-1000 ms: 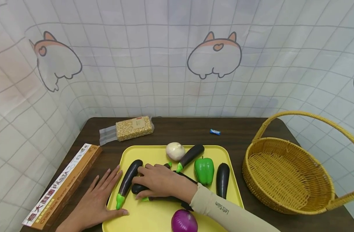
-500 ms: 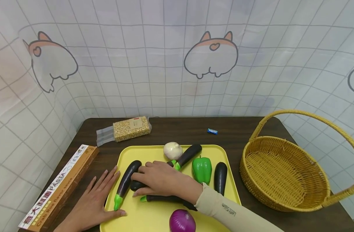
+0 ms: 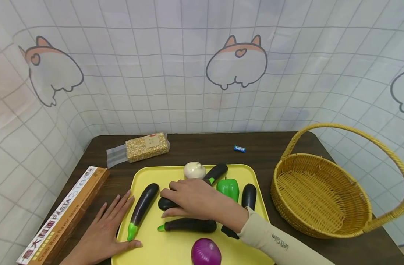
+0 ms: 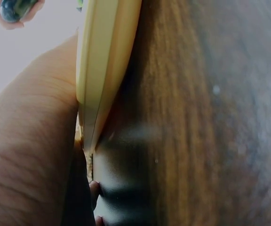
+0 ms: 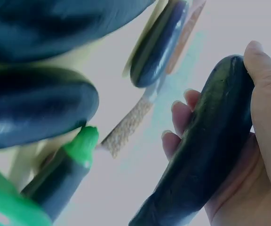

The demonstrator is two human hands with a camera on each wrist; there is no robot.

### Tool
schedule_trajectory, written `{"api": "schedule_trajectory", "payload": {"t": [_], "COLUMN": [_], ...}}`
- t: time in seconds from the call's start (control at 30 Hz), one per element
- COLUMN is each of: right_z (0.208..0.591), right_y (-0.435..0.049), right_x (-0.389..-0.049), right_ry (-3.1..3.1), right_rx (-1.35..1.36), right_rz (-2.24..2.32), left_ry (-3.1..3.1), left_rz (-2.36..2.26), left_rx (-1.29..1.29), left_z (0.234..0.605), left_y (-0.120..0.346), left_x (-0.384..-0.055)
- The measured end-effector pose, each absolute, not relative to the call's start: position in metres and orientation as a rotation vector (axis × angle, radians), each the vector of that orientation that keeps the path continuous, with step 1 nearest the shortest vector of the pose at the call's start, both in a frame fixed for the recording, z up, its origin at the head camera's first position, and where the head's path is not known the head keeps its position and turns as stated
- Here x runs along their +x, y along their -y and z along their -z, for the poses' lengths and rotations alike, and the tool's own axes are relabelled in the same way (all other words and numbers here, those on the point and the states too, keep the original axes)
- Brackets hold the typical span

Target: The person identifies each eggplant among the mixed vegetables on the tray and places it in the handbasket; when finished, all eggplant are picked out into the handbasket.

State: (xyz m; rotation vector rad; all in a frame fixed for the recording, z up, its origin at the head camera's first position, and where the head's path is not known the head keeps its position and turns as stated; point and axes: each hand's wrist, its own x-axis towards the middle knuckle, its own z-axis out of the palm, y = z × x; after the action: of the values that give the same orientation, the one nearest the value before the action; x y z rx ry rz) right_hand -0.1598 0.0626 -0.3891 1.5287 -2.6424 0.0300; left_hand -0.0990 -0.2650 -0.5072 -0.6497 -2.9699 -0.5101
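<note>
My right hand [image 3: 197, 197] grips a dark eggplant [image 5: 206, 146] above the yellow tray [image 3: 155, 254], its thumb and fingers curled round the body. Below that hand, another eggplant [image 3: 190, 225] with a green cap lies on the tray. My left hand [image 3: 104, 230] rests at the tray's left edge, fingers straight along the outside and thumb over the rim. An eggplant [image 3: 144, 204] lies just right of that hand. More eggplants, one at the back [image 3: 218, 171] and one at the right [image 3: 249, 197], share the tray; another is partly hidden under my right wrist.
The tray also bears a white onion-like bulb [image 3: 194, 170], a green bell pepper [image 3: 228, 188] and a purple onion [image 3: 206, 252]. A wicker basket [image 3: 321, 228] stands right, a pasta box [image 3: 66, 213] left. Behind lie a bag of yellow grains [image 3: 147, 147] and a small blue packet [image 3: 240, 148].
My right hand has shifted right and slightly back with the eggplant in its grip, uncovering the eggplant lying below. The left hand stays at the tray's edge. The head view has turned slightly right.
</note>
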Motion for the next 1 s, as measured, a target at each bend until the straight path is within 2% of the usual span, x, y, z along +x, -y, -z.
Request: {"api": "schedule_trajectory", "payload": {"t": [0.73,1.0], "right_z": [0.360,0.350], "right_y": [-0.152,-0.199], "right_x": [-0.169,-0.171], "right_ry": [2.669,2.749], "right_rx": [1.277,1.095], "right_rz": [-0.161,-0.177], "left_ry": [2.957,2.929], "left_rz": [0.482,0.462], "left_rx": [-0.620,-0.645], "left_z": [0.508,0.511], "left_y": [0.268,0.265], "left_x": [-0.097,-0.098]}}
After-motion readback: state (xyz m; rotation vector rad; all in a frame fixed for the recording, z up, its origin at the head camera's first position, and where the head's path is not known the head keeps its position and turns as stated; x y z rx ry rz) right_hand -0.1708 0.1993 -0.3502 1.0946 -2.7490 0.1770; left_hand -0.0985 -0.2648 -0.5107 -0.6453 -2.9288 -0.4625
